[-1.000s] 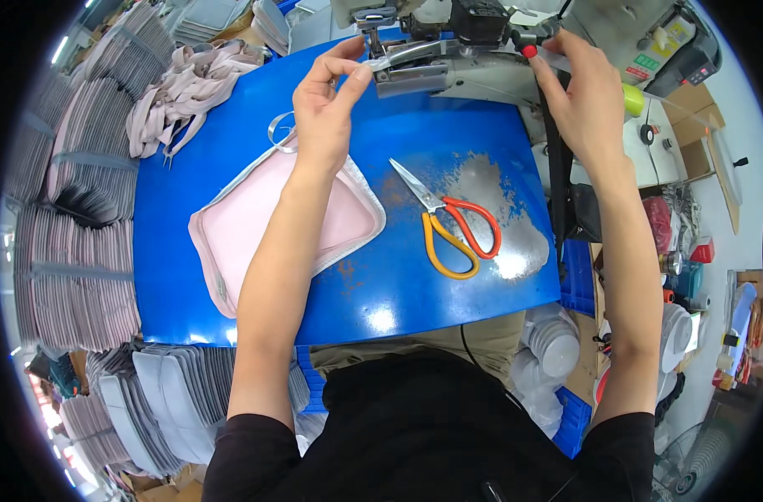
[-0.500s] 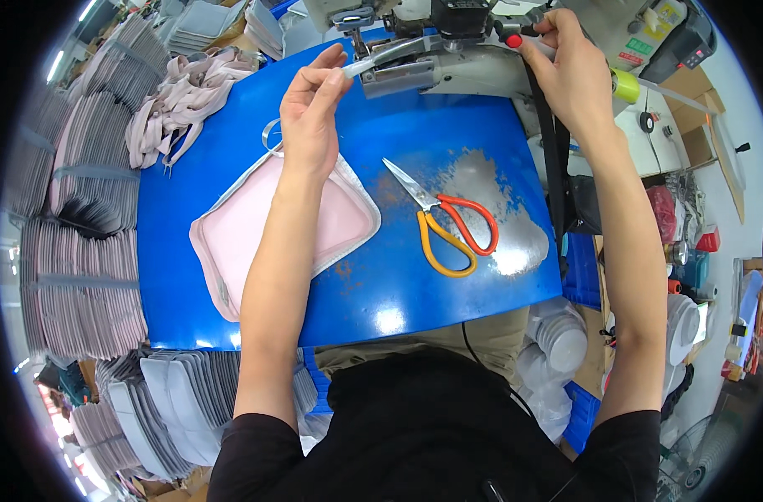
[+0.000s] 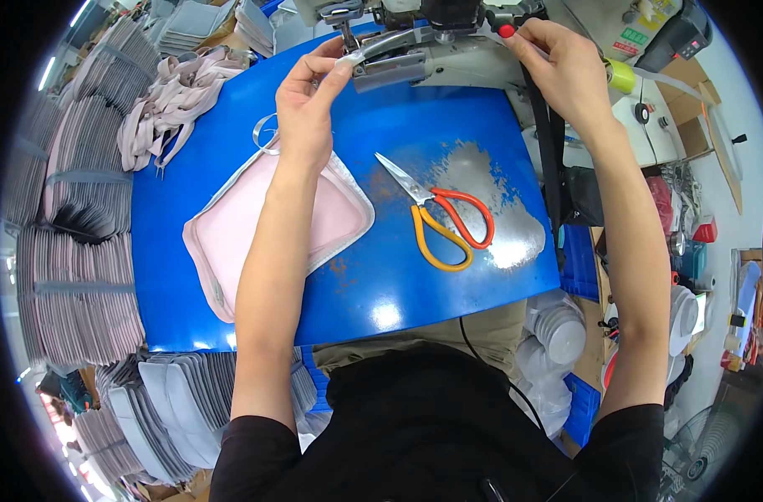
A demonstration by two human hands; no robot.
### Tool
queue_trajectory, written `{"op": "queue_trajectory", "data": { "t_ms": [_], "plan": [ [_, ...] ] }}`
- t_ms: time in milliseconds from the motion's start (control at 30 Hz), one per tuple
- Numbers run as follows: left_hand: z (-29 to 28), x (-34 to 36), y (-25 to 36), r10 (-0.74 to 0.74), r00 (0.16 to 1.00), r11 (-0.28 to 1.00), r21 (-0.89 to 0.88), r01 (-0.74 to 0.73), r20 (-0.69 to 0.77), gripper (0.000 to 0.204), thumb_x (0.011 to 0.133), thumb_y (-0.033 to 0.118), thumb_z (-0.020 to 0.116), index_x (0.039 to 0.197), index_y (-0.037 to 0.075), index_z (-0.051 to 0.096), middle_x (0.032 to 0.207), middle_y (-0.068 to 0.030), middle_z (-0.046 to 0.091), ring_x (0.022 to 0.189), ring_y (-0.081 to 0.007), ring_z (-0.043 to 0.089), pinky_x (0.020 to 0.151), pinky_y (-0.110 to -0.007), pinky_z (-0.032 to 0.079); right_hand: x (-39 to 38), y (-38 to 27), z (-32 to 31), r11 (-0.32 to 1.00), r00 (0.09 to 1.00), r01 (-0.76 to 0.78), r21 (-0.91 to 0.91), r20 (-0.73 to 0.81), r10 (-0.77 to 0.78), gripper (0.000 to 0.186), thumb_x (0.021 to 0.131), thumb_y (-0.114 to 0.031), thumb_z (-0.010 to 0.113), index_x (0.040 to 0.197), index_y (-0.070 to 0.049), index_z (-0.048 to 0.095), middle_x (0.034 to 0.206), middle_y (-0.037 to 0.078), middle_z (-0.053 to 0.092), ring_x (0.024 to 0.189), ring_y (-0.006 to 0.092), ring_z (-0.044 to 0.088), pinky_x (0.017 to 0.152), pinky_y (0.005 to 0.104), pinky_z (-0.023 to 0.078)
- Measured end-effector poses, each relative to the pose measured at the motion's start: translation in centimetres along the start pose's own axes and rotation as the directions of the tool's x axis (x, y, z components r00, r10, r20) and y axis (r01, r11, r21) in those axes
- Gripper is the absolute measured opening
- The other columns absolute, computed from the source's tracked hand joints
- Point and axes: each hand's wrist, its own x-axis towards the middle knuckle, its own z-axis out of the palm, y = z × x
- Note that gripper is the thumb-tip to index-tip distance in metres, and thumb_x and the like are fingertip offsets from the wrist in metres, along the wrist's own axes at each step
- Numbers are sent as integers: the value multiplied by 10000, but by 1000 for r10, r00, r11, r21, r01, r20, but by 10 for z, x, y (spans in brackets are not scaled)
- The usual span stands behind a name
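At the far edge of the blue table, my left hand (image 3: 306, 113) pinches the end of a pale binding strip (image 3: 381, 45) beside the sewing machine's narrow arm (image 3: 394, 70). My right hand (image 3: 569, 74) is closed, thumb against fingers, just right of the machine's red knob (image 3: 506, 31); what it grips is hidden. Beneath my left forearm lies a pink panel (image 3: 239, 222) with a light grey bound edge, a loop of strip sticking out at its far corner. Scissors (image 3: 431, 209) with one orange-red and one yellow handle lie partly spread to the panel's right.
Bundled stacks of grey-pink panels (image 3: 80, 289) crowd the left side. A heap of pale pink strips (image 3: 168, 105) sits on the table's far left. A yellow-green roll (image 3: 620, 75) is beside my right wrist, and a black strap (image 3: 553, 159) hangs at the table's right edge.
My right hand has shifted left, closer to the red knob. My left hand remains pinched on the strip's end near the machine. The whole view has moved slightly.
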Motion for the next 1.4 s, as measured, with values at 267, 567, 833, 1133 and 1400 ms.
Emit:
{"op": "queue_trajectory", "data": {
  "t_ms": [267,567,833,1133,1400],
  "plan": [
    [-4,10,9,-213,977,945,-249,212,25,118,941,164,683,836,116,661,1354,-92,617,1198,-168,549,1062,-408,384,8,3,3,998,999,49,-42,9,-49,359,964,-402,700,1004,-47,721,771,91,688,676,247,617,681,369,494],
    [-1,1,3,-102,995,990,-103,101,-6,132,964,189,707,1000,65,683,1381,-142,596,1209,-187,560,1092,-385,385,4,3,-12,998,997,-25,66,77,20,354,990,-399,682,1001,-48,730,716,63,648,642,156,555,622,329,439],
    [-10,4,-3,36,999,992,122,-41,38,118,959,144,765,995,44,715,1495,-170,544,975,-106,619,875,-259,480,7,-12,-14,985,979,-169,45,127,162,357,909,-377,719,831,-31,750,740,166,713,730,358,707,712,454,547],
    [-15,7,-6,-19,999,996,84,16,33,89,965,126,756,998,62,702,1496,-155,523,1119,-127,625,912,-273,512,12,-1,-3,974,971,-225,20,87,222,368,904,-375,708,838,-15,753,869,241,731,864,430,712,799,520,549],
    [-18,8,-8,-33,999,995,96,29,36,74,970,118,751,983,63,702,1492,-156,522,1125,-140,628,943,-303,515,26,-2,-14,998,988,25,60,-154,-16,265,926,-243,628,879,-7,739,863,262,710,872,456,691,796,539,539]
  ]
}}
